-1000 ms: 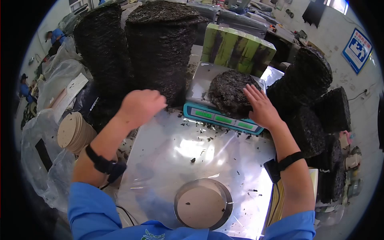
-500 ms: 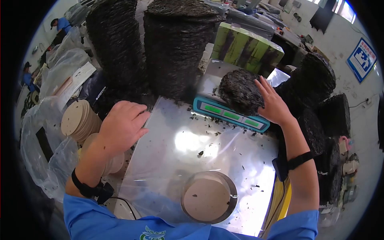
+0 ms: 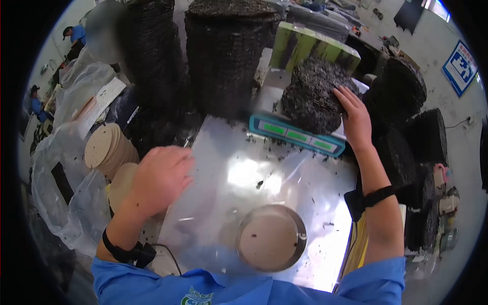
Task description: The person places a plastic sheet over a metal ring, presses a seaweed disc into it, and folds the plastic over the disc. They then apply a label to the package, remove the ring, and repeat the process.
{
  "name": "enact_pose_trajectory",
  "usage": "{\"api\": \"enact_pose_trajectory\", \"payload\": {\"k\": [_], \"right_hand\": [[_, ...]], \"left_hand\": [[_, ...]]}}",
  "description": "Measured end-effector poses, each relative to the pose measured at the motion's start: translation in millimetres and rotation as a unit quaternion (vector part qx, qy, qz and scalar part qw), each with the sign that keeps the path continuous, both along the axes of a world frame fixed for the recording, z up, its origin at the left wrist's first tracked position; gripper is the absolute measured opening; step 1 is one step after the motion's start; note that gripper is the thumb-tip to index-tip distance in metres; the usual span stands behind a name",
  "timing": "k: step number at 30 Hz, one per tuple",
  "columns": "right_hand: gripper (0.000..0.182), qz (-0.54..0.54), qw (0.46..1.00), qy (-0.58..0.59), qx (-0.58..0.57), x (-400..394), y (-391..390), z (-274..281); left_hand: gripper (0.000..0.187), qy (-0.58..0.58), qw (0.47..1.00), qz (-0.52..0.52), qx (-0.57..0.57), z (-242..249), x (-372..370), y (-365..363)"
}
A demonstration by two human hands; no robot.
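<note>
My right hand (image 3: 354,116) grips the right edge of a dark, flaky round cake (image 3: 315,96) that looks like dried seaweed. Its fingers lie on the cake's face, and the thumb is hidden. The cake is tilted up over a teal digital scale (image 3: 297,136) with lit green displays. My left hand (image 3: 165,175), slightly blurred, hovers near the left edge of the shiny work surface (image 3: 208,198), fingers loosely bent and apart, holding nothing visible. Close beside it are stacked beige discs (image 3: 104,147). Near my body, a round metal ring (image 3: 301,238) stands around a beige disc (image 3: 267,241).
Tall stacks of dark cakes (image 3: 223,66) rise at the back. A green block (image 3: 295,43) stands behind the scale, with more dark cakes (image 3: 401,86) at right. Plastic bags (image 3: 56,198) lie at left. Two people (image 3: 77,34) are far off at left. Dark crumbs dot the surface.
The dark cake has tipped upward from lying flat on the scale, with my right hand on its edge. The beige disc sits lower inside the ring. The whole view has shifted slightly.
</note>
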State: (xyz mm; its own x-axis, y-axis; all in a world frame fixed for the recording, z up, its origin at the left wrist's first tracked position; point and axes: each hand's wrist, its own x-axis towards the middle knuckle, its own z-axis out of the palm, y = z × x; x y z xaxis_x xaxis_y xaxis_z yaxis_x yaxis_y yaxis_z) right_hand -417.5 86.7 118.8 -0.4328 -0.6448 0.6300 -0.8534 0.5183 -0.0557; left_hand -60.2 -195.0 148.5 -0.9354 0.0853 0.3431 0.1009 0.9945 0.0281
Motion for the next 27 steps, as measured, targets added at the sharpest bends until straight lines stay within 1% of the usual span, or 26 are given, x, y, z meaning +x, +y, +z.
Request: {"api": "enact_pose_trajectory", "payload": {"k": [1,3,4,5,7,9,11,12,13,14,15,16,17,19,20,21,23,24,25,26,27], "right_hand": [[0.065,0.030,1.000,0.004,0.003,26.6,7.8,13.2],[0.060,0.063,0.996,0.028,0.051,92.4,31.6,33.6],[0.056,0.088,0.994,0.012,0.064,124.1,48.4,27.7],[0.053,0.115,0.991,0.005,0.073,155.2,64.0,23.9],[0.049,0.160,0.982,-0.028,0.101,220.0,87.6,1.5],[0.047,0.172,0.969,-0.066,0.166,277.0,99.4,-25.5],[0.048,0.154,0.941,-0.141,0.266,305.7,98.4,-59.5],[0.052,0.149,0.936,-0.135,0.291,307.5,101.3,-83.2],[0.052,0.148,0.937,-0.133,0.287,312.5,102.5,-79.1],[0.053,0.155,0.925,-0.172,0.301,311.0,101.3,-71.2],[0.056,0.161,0.911,-0.214,0.314,309.2,100.5,-63.4],[0.068,0.192,0.888,-0.218,0.357,301.7,101.9,-54.5],[0.068,0.192,0.887,-0.220,0.358,298.5,96.4,-42.7],[0.082,0.051,0.896,-0.338,0.285,293.6,81.8,-25.4],[0.100,0.019,0.884,-0.298,0.360,290.9,74.3,-40.5],[0.100,0.019,0.880,-0.309,0.359,292.1,68.2,-48.0],[0.108,-0.003,0.860,-0.236,0.452,290.7,54.8,-59.0],[0.108,-0.001,0.856,-0.247,0.455,292.9,52.2,-71.9],[0.111,-0.007,0.855,-0.220,0.469,291.1,49.9,-88.8],[0.114,-0.016,0.855,-0.188,0.482,286.8,45.8,-101.5],[0.112,-0.034,0.840,-0.200,0.504,288.4,41.2,-109.0]], "left_hand": [[0.036,-0.016,1.000,-0.006,0.009,1.9,10.9,2.9],[0.037,0.064,0.996,0.020,0.061,2.2,30.5,6.9],[0.039,0.070,0.993,0.016,0.098,1.6,41.9,11.9],[0.039,0.066,0.992,0.014,0.102,-3.1,51.7,19.4],[0.038,0.092,0.982,-0.014,0.166,-18.7,64.8,42.2],[0.047,0.037,0.980,-0.072,0.182,-39.0,67.3,76.9],[0.064,-0.078,0.968,-0.133,0.198,-64.6,55.3,115.0],[0.075,-0.134,0.970,-0.138,0.150,-86.1,47.7,127.2],[0.085,-0.188,0.967,-0.141,0.098,-97.3,41.4,134.1],[0.085,-0.184,0.968,-0.141,0.093,-91.7,35.7,134.8],[0.093,-0.204,0.965,-0.142,0.089,-86.5,28.7,133.2],[0.101,-0.229,0.959,-0.143,0.088,-83.5,23.2,134.1],[0.101,-0.230,0.958,-0.144,0.090,-80.5,14.7,135.7],[0.114,-0.306,0.943,-0.120,0.048,-77.6,-5.9,142.8],[0.122,-0.322,0.938,-0.125,0.017,-85.4,-13.4,151.1],[0.122,-0.331,0.934,-0.130,0.018,-93.7,-18.8,156.4],[0.128,-0.368,0.922,-0.118,-0.017,-108.1,-31.7,161.4],[0.132,-0.372,0.921,-0.116,-0.012,-114.5,-35.5,162.5],[0.132,-0.377,0.918,-0.121,-0.010,-124.4,-37.2,165.9],[0.132,-0.382,0.918,-0.103,-0.036,-134.4,-40.1,169.2],[0.131,-0.383,0.918,-0.083,-0.063,-141.8,-45.1,170.1]]}}
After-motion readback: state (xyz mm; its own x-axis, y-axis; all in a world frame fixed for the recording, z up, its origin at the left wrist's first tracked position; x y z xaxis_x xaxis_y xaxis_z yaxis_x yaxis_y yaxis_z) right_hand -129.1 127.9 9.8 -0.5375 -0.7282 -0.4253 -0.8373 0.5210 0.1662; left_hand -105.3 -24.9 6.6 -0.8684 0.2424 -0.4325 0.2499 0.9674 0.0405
